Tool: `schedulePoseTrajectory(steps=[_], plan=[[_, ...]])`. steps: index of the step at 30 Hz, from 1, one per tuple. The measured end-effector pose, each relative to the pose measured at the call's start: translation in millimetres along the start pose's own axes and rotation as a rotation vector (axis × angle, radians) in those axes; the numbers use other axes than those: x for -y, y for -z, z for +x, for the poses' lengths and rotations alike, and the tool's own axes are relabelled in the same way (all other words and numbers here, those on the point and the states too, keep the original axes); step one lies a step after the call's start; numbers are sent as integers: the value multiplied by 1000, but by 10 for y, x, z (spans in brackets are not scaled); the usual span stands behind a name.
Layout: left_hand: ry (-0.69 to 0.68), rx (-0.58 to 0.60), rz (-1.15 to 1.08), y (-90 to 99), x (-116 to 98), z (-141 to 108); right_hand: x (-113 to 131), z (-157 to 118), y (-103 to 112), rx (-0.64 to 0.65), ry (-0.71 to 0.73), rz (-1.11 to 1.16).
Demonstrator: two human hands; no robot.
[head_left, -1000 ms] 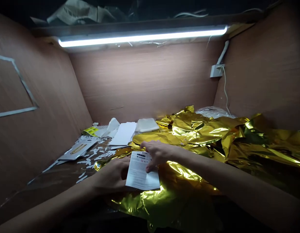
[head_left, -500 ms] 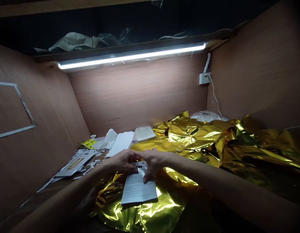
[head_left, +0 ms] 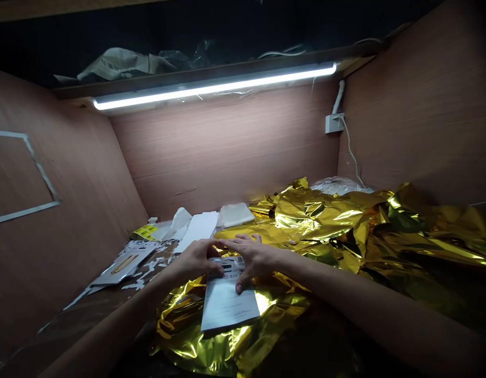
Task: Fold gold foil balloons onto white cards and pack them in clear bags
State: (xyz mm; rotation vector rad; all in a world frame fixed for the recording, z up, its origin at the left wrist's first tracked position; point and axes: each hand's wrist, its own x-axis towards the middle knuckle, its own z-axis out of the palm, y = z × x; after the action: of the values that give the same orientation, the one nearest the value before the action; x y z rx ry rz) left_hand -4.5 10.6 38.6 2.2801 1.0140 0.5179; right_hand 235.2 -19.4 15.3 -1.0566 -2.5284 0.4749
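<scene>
In the head view, taken from the printed white packet (head_left: 230, 307), a white tape outline (head_left: 24, 212) is seen far to its left on a wooden wall (head_left: 70, 152). Nearer on that side, a white card bearing a gold U (head_left: 124, 266) is laid beside paper scraps (head_left: 148, 270). Beyond the packet to the left, a yellow label sheet (head_left: 145, 232) and white paper sheets (head_left: 198, 228) are set. The packet's upper left is gripped by the left hand (head_left: 196, 258), its thumb pressed on the printed face, its fingers partly hidden. The packet is held over crumpled gold foil (head_left: 223, 345); whether the two touch cannot be told. Its upper right is gripped by the right hand (head_left: 253, 258), thumb on the face, fingers stretched past the top edge. To the packet's right, more foil is heaped, backed by clear plastic film (head_left: 337, 185).
</scene>
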Motion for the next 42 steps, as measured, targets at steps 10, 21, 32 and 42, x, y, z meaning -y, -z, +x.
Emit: schedulePoseTrajectory(steps=[10,21,32,42], plan=[[178,-42,-568,90,170,-17,-88,-21,-34,-247,-83,-11],[89,-769,-1149,-4,120,171,-43,80,-61,-416,-88,1252],[17,-687,-997,-33,148,142,-89,52,36,-374,-278,903],[77,-548,-826,77,78,95,-126,0,62,-316,-180,784]])
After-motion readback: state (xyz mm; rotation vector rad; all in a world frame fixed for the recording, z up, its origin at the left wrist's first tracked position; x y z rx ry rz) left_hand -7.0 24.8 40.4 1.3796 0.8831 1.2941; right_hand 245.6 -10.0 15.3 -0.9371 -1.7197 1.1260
